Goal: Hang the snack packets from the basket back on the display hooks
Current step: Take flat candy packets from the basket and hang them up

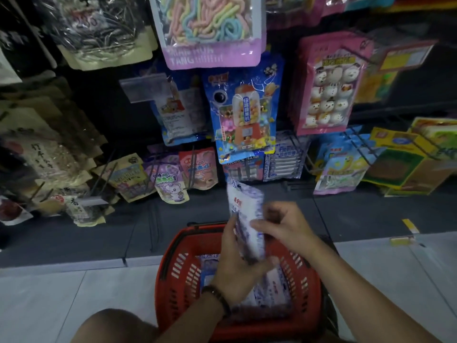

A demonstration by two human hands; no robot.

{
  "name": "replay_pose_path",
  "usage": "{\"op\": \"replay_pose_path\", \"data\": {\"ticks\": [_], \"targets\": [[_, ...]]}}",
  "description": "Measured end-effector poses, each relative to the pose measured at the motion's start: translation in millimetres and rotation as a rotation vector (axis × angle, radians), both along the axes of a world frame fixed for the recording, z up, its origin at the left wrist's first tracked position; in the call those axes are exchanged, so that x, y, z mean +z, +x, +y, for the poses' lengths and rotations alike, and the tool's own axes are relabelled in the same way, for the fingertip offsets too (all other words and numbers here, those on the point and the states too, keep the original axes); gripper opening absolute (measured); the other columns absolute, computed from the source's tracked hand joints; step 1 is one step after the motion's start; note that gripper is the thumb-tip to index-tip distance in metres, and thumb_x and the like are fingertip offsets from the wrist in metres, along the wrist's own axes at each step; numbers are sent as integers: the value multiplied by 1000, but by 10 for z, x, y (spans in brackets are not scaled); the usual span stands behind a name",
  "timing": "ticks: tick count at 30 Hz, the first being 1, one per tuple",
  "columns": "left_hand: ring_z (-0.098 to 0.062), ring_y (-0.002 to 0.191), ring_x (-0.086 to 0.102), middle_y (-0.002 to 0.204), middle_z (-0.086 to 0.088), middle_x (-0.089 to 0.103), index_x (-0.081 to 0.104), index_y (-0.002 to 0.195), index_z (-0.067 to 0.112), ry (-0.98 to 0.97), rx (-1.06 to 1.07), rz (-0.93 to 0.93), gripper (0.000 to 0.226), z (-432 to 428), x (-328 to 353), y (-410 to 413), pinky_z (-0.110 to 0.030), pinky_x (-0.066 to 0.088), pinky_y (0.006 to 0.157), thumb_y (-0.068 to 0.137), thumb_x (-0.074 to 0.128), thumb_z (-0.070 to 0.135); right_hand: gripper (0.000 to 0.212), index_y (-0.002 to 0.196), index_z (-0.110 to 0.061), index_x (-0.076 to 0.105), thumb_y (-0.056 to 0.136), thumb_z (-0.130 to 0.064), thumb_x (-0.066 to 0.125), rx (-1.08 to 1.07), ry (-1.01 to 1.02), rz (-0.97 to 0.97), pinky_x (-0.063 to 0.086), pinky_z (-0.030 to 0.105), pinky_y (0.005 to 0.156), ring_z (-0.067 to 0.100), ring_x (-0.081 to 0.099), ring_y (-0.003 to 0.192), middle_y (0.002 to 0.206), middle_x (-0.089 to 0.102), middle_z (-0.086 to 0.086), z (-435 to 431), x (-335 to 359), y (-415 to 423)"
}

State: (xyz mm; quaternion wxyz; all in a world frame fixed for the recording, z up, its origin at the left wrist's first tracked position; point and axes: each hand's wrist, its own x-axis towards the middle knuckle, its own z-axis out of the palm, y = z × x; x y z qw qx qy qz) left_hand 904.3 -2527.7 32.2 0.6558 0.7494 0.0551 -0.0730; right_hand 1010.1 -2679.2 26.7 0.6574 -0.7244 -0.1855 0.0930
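Observation:
A red plastic basket (178, 273) stands on the floor in front of the display, with several white-and-blue snack packets (277, 290) lying in it. Above the basket I hold one white-and-blue packet (244, 206) upright with both hands. My left hand (237, 263) grips its lower part from the left. My right hand (284, 226) pinches its right edge. Straight behind it, low on the display, hang matching white-and-blue packets (284, 159) on a hook.
The display wall carries many hanging packets: a blue toy-machine pack (244, 110), a pink marshmallow pack (329, 82), pastel candy strings (210, 28), purple and pink pouches (170, 179). Bare wire hooks (296, 186) stick out at lower right. My knee (116, 325) is beside the basket.

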Motion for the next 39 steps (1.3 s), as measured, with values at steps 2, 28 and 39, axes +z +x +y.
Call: {"op": "replay_pose_path", "data": {"ticks": [2, 28, 39], "targets": [[-4, 129, 59, 145, 15, 56, 34, 149, 40, -171, 106, -36, 76, -92, 49, 36, -32, 56, 101, 90, 79, 25, 17, 88, -12, 82, 84, -29, 87, 87, 15, 5, 58, 30, 68, 18, 75, 75, 84, 81, 6, 30, 113, -79], [-10, 109, 68, 119, 5, 74, 79, 110, 32, 170, 195, -117, 27, -614, -263, 1342, -24, 51, 99, 100, 66, 11, 11, 101, -3, 74, 95, 5, 70, -639, 72, 31, 55, 22, 72, 12, 68, 80, 91, 76, 19, -1242, -240, 518], [-12, 74, 58, 78, 4, 63, 65, 80, 24, 121, 135, 115, 29, -978, -644, 1882, -23, 47, 71, 99, 60, 45, 53, 154, -8, 50, 106, -24, 63, -781, 117, 318, 44, 41, 118, 15, 55, 135, 147, 61, 5, -1096, -591, 961]]}}
